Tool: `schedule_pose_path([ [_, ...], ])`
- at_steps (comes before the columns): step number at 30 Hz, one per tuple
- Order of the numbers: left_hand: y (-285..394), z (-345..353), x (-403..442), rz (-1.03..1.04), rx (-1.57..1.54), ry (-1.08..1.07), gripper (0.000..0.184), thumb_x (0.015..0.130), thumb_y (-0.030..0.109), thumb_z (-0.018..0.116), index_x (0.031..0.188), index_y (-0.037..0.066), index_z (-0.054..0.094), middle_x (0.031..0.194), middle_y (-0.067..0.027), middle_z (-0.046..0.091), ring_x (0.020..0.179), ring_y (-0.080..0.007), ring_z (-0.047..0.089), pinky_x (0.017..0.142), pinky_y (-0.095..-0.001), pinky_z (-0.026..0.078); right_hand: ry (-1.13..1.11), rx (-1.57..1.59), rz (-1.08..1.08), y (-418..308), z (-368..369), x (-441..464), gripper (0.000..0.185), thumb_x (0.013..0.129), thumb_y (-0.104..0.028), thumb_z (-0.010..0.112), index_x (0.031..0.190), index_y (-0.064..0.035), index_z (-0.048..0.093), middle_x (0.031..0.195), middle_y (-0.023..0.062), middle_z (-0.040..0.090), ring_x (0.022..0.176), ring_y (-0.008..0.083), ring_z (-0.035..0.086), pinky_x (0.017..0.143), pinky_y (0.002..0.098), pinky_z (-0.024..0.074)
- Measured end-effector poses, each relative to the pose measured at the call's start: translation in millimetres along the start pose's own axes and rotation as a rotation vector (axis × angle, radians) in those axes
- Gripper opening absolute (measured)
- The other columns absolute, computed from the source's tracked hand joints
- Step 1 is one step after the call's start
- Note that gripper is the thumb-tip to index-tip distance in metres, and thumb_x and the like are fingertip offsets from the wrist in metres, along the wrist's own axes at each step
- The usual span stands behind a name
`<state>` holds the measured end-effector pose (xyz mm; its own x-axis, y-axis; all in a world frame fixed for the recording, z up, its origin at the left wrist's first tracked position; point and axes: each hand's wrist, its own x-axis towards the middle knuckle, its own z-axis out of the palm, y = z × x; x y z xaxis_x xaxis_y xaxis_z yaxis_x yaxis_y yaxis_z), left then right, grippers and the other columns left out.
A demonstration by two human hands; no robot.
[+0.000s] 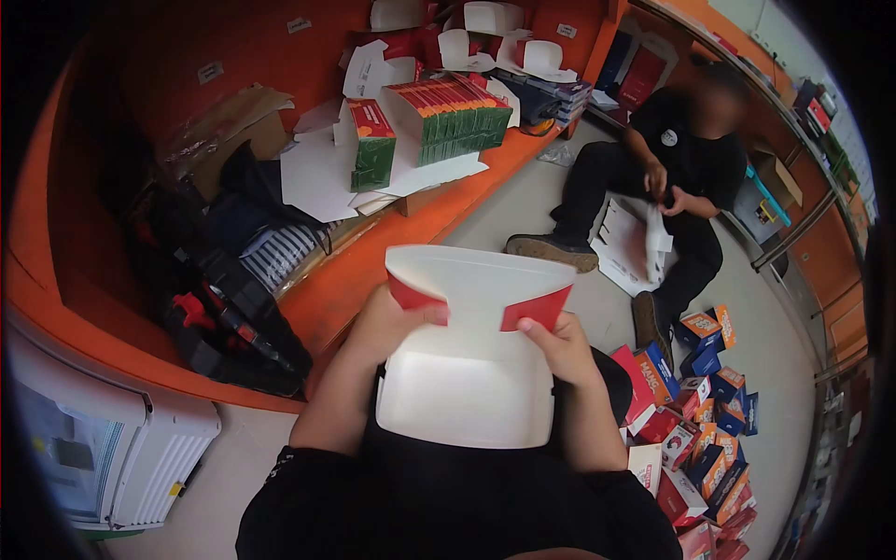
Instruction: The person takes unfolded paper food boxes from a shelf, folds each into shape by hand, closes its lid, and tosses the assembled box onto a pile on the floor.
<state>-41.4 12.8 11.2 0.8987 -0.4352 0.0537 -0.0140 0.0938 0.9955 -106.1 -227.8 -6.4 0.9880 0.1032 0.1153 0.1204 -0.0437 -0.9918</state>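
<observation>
In front of my body I hold a folded cardboard box (pixel 467 401), its plain white inside facing me and its top open. My left hand (pixel 399 322) grips the box's left side, with the thumb over a red flap bent inward. On the other side my right hand (pixel 560 347) has its thumb pressed on a second red flap. Behind the flaps a tall white panel stands up. The fingers behind the cardboard are hidden.
An orange shelf (pixel 411 233) on the left bears red-and-green boxes (pixel 448 117) and white cardboard pieces. A black tool case (pixel 233 327) leans there. Several coloured boxes (pixel 700 439) are piled on the floor at right. Another person (pixel 691 159) sits beyond, handling white cardboard (pixel 635 243).
</observation>
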Motion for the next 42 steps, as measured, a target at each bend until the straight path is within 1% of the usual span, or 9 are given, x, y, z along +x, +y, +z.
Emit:
schedule_pose_path([
  [2,-13,-3,8,-0.011,0.219,0.143,0.030,0.082,0.021,0.066,0.097,-0.004,0.059,0.085,-0.0092,0.064,0.081,-0.0182,0.062,0.075,-0.0306,0.048,0.106,-0.017,-0.042,11,10,6,0.017,0.086,-0.013,0.059,0.096,0.0018,0.061,0.092,0.0066,0.064,0.083,0.0109,0.058,0.074,0.0259,0.0454],
  [6,-33,-9,3,0.393,0.339,0.120,0.030,0.088,0.025,0.056,0.097,-0.004,0.059,0.089,-0.0125,0.065,0.081,-0.0221,0.062,0.076,-0.0317,0.047,0.172,0.230,-0.138,25,15,15,0.016,0.085,-0.012,0.061,0.095,0.0006,0.061,0.090,0.0044,0.064,0.081,0.0089,0.056,0.072,0.0240,0.0447],
  [9,-24,-22,-11,0.066,0.461,0.036,0.030,0.088,0.022,0.055,0.102,-0.005,0.055,0.094,-0.0141,0.063,0.086,-0.0218,0.061,0.078,-0.0308,0.046,0.172,0.135,-0.046,41,19,15,0.017,0.088,-0.014,0.058,0.097,0.0001,0.061,0.089,0.0030,0.064,0.079,0.0083,0.057,0.072,0.0228,0.0448],
  [16,-56,-34,-23,0.357,0.136,0.383,0.032,0.085,0.005,0.055,0.115,0.000,0.044,0.098,-0.0115,0.056,0.095,-0.0175,0.055,0.085,-0.0285,0.042,0.005,0.039,0.002,64,45,25,0.023,0.089,-0.018,0.055,0.104,-0.0012,0.057,0.093,0.0043,0.063,0.082,0.0097,0.057,0.077,0.0254,0.0448],
  [20,-51,-53,-30,0.402,0.495,0.478,0.023,0.084,0.003,0.055,0.107,0.001,0.051,0.099,-0.0123,0.057,0.093,-0.0214,0.057,0.081,-0.0286,0.043,-0.089,0.155,-0.085,49,62,38,0.036,0.090,-0.011,0.052,0.123,-0.0023,0.042,0.100,0.0070,0.056,0.085,0.0112,0.056,0.077,0.0252,0.0447],
  [27,-12,-54,-40,0.447,0.857,0.301,0.017,0.080,0.000,0.058,0.096,0.001,0.054,0.099,-0.0138,0.057,0.092,-0.0245,0.057,0.081,-0.0296,0.044,0.018,-0.067,-0.143,28,59,51,0.025,0.089,-0.003,0.051,0.115,-0.0021,0.049,0.109,0.0086,0.054,0.090,0.0109,0.054,0.078,0.0236,0.0440],
  [33,-15,-70,-44,0.485,0.875,0.140,0.007,0.078,-0.004,0.057,0.084,-0.001,0.054,0.099,-0.0127,0.058,0.087,-0.0255,0.060,0.075,-0.0303,0.049,-0.121,-0.453,-0.716,35,39,63,0.010,0.084,-0.001,0.057,0.094,-0.0012,0.058,0.103,0.0136,0.061,0.081,0.0170,0.061,0.071,0.0224,0.0467],
  [39,-21,-58,-50,0.701,1.052,0.209,0.006,0.075,-0.003,0.058,0.080,-0.001,0.055,0.092,-0.0110,0.061,0.078,-0.0247,0.061,0.067,-0.0319,0.050,-0.270,-0.013,-0.147,20,40,55,0.014,0.089,-0.011,0.053,0.096,-0.0007,0.058,0.114,0.0118,0.056,0.090,0.0169,0.060,0.080,0.0268,0.0460],
  [42,-23,-53,-54,0.765,1.036,0.231,0.004,0.075,-0.004,0.058,0.077,-0.001,0.055,0.091,-0.0111,0.061,0.076,-0.0245,0.062,0.066,-0.0320,0.051,-0.234,-0.211,-0.065,16,41,51,0.019,0.089,-0.017,0.056,0.098,-0.0012,0.060,0.098,0.0090,0.062,0.084,0.0128,0.058,0.077,0.0258,0.0452],
])
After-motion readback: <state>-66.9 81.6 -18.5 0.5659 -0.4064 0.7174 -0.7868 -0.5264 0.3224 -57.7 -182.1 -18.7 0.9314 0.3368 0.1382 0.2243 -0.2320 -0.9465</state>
